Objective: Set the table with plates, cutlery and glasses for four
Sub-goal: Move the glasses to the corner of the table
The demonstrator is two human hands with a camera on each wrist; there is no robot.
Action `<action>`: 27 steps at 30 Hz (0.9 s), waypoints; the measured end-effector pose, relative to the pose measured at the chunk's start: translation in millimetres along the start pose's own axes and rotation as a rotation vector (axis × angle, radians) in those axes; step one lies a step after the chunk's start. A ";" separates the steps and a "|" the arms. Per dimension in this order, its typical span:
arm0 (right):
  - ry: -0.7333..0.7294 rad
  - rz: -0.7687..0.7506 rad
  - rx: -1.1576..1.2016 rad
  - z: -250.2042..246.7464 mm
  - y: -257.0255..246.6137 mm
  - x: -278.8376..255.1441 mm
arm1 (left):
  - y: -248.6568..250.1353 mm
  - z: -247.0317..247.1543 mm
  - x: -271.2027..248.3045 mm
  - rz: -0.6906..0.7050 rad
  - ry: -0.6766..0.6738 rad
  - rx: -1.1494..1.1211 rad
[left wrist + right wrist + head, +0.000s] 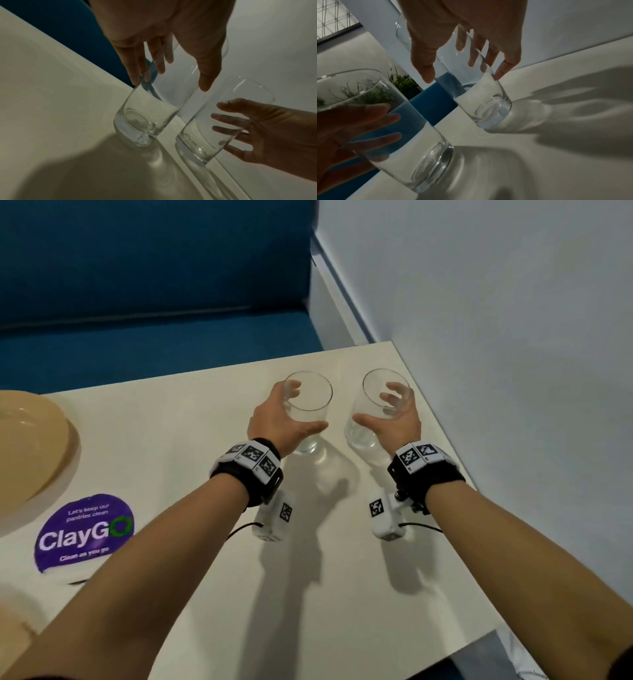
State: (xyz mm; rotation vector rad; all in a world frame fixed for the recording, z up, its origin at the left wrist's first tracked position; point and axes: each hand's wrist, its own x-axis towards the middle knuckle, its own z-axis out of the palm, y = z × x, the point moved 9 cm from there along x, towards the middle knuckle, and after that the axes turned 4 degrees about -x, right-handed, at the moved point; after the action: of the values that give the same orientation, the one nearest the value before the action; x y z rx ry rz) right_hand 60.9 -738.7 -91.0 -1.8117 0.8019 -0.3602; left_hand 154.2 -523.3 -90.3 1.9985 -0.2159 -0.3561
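Head view: both forearms reach forward over the white bench point(191, 460), each wrist strapped with a black band carrying a camera. Beyond them, the left hand point(274, 419) is spread wide around the left glass point(308, 409), thumb on the near side and fingers point(137, 63) stretched along the far side; whether they press the wall cannot be told. The right hand point(394, 419) is likewise splayed around the right glass point(373, 412), thumb and fingers straight, not clearly clamped. Both glasses stand upright, just beside each other, near the bench's far right corner by the wall. A tan plate point(30, 446) sits at the left edge, a purple sticker point(84, 530) near it.
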 end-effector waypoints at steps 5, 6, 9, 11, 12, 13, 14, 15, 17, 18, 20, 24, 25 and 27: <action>-0.053 -0.016 -0.017 -10.3 0.1 46.2 | 17.2 28.2 23.7 -0.022 0.035 0.015; -0.064 -0.019 -0.015 -11.5 0.8 54.4 | 20.7 34.1 28.7 -0.023 0.040 0.014; -0.068 -0.020 -0.005 -16.7 4.9 73.5 | 28.9 51.6 40.8 -0.019 0.049 0.018; -0.081 -0.026 -0.014 -17.8 5.8 84.2 | 34.5 61.4 46.9 -0.015 0.054 0.030; -0.092 -0.030 -0.022 -17.7 5.3 89.0 | 37.6 65.5 49.6 -0.014 0.056 0.034; -0.101 -0.034 -0.028 -17.6 4.0 93.3 | 40.4 68.9 52.4 -0.012 0.060 0.035; -0.106 -0.036 -0.034 -17.5 3.2 97.8 | 42.8 71.7 55.7 -0.012 0.065 0.036; -0.106 -0.038 -0.041 -18.8 3.0 101.2 | 44.8 74.8 58.1 -0.013 0.071 0.038; -0.105 -0.044 -0.046 -18.7 2.2 104.1 | 46.1 76.3 61.0 -0.014 0.084 0.038; -0.104 -0.044 -0.043 -18.9 2.9 105.2 | 46.1 77.0 61.8 -0.015 0.089 0.037; -0.104 -0.042 -0.032 -18.8 5.4 104.9 | 44.7 77.4 60.9 -0.019 0.096 0.033; -0.112 -0.041 -0.022 -16.0 7.3 101.0 | 43.8 78.7 56.6 -0.012 0.085 0.031; -0.120 -0.039 -0.025 -15.1 6.6 100.4 | 44.5 79.3 56.0 -0.007 0.075 0.038; -0.141 -0.035 -0.039 -13.4 4.4 100.0 | 45.7 80.1 56.1 -0.002 0.049 0.046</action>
State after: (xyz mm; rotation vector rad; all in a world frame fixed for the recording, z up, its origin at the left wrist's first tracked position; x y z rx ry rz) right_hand 124.2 -816.5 -102.9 -1.8668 0.6844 -0.2379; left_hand 179.6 -628.2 -90.7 2.0503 -0.1929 -0.3052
